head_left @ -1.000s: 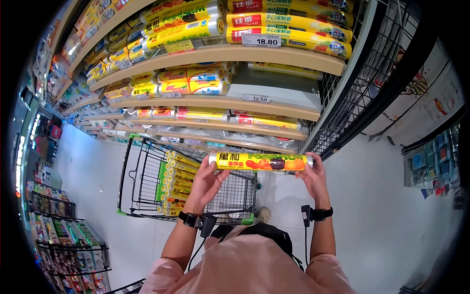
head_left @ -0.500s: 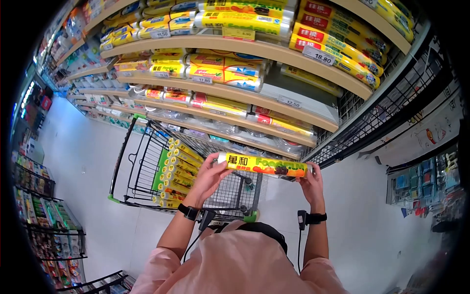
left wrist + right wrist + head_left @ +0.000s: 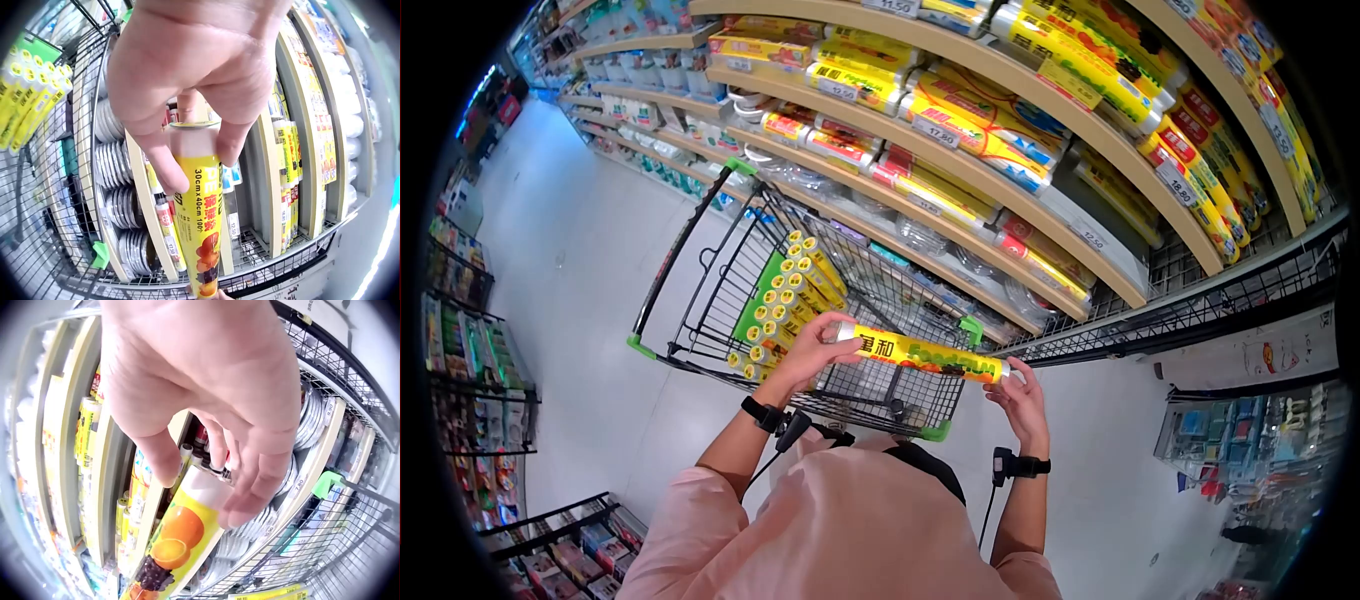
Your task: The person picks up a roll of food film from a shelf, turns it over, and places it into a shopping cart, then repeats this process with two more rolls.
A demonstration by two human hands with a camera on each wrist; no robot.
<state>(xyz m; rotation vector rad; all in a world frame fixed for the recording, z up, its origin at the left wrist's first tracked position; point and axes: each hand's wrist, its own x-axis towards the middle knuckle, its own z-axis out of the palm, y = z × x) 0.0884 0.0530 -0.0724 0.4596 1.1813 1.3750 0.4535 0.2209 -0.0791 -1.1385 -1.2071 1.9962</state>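
A yellow roll of food storage bags with fruit pictures is held crosswise in front of the body, tilted down to the right in the head view. My left hand grips its left end, thumb and fingers on either side of the white tip in the left wrist view. At the other end, my right hand has its fingers curled about the white tip. Below and to the left, several similar yellow rolls stand in rows in the shopping cart.
Shelves of yellow rolls with price tags run along the far side, close behind the cart. A black wire mesh panel ends the shelving at right. More display racks stand at lower left and right.
The head view has turned, so the shelves and cart slant more and sit differently. The roll has tipped down to the right, with both hands still at its ends.
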